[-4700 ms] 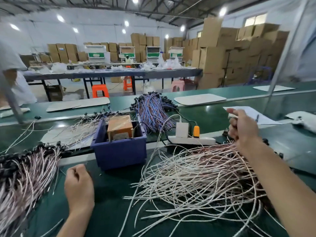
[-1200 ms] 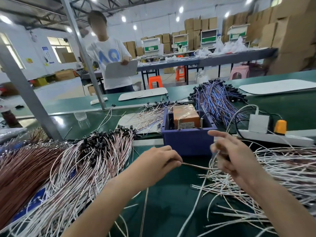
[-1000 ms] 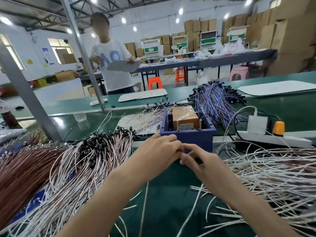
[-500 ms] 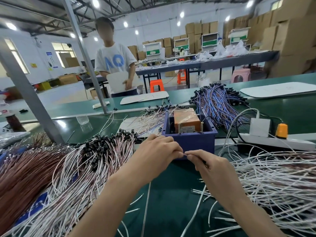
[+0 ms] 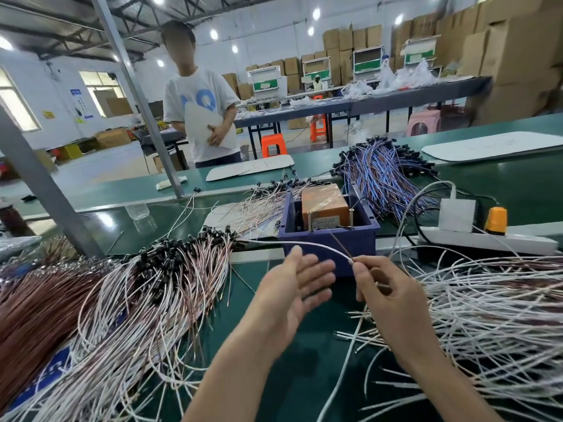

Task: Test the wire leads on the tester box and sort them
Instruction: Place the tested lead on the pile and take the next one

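Thin white wire lead (image 5: 320, 246) pinched near its end by right hand (image 5: 393, 296), arching left before blue plastic bin (image 5: 329, 242) holding orange tester box (image 5: 324, 205); left hand (image 5: 292, 287) open, fingers straight. Black-capped lead pile (image 5: 152, 284) left, loose white leads (image 5: 487, 315) right. Box label (image 5: 327, 221) unreadable.

A person (image 5: 201, 117) in a white T-shirt stands beyond the green conveyor belt (image 5: 518, 178), holding a white sheet (image 5: 210, 129), with orange stools (image 5: 273, 144) and a pink stool (image 5: 425, 123) behind. Cardboard boxes (image 5: 511, 56) stack up at far right, and a white power strip (image 5: 487, 239) carrying a white adapter (image 5: 457, 214) and an orange plug (image 5: 495, 219) lies at right.
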A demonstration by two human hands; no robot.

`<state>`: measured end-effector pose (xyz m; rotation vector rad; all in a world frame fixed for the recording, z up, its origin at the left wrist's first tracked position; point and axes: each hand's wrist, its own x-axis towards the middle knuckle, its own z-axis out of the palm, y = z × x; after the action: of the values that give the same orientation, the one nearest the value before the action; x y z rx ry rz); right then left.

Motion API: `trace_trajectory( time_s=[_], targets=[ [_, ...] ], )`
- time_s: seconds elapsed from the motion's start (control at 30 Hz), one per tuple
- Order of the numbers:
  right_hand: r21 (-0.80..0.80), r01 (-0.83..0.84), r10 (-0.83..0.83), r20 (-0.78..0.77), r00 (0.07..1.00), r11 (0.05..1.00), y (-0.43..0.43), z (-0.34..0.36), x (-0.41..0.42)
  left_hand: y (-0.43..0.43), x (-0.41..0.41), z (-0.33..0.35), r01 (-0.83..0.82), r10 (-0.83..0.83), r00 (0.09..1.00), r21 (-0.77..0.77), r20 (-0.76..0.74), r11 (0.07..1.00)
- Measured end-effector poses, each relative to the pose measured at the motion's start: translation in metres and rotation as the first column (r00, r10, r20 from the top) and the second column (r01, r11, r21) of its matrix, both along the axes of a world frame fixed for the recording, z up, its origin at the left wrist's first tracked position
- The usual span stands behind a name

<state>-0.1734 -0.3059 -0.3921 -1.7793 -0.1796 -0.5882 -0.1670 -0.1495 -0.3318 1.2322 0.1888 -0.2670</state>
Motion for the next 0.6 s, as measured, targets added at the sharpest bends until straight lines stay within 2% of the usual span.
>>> trace_trajectory(
  time_s=[0.07,0.13,0.23,0.33,0.5,0.6],
  targets=[
    [-0.008,-0.037,0.036,-0.007,0.999,0.999,-0.001,-0.001,-0.001,0.001,0.008,0.010,-0.048,0.065,0.996,-0.250,0.059,0.967],
    [0.019,-0.054,0.055,-0.013,0.998,0.998,-0.002,-0.001,-0.002,0.004,0.013,0.018,-0.112,0.167,0.975,-0.325,0.145,0.939],
    [0.075,-0.025,0.027,-0.028,0.999,0.997,-0.003,-0.001,-0.002,0.003,0.018,0.014,-0.280,0.339,0.897,-0.228,0.284,0.932],
    [0.105,0.027,-0.023,-0.043,0.999,0.994,-0.002,-0.003,0.000,-0.006,0.017,-0.010,-0.413,0.401,0.819,-0.065,0.409,0.909],
    [0.218,0.121,-0.103,-0.090,0.991,0.968,-0.003,-0.007,0.003,-0.013,0.012,-0.052,-0.510,0.452,0.794,0.040,0.406,0.859],
    [0.203,0.146,-0.128,-0.098,0.987,0.968,-0.001,-0.009,0.005,-0.014,0.013,-0.064,-0.540,0.486,0.795,0.057,0.363,0.840]
  ],
)
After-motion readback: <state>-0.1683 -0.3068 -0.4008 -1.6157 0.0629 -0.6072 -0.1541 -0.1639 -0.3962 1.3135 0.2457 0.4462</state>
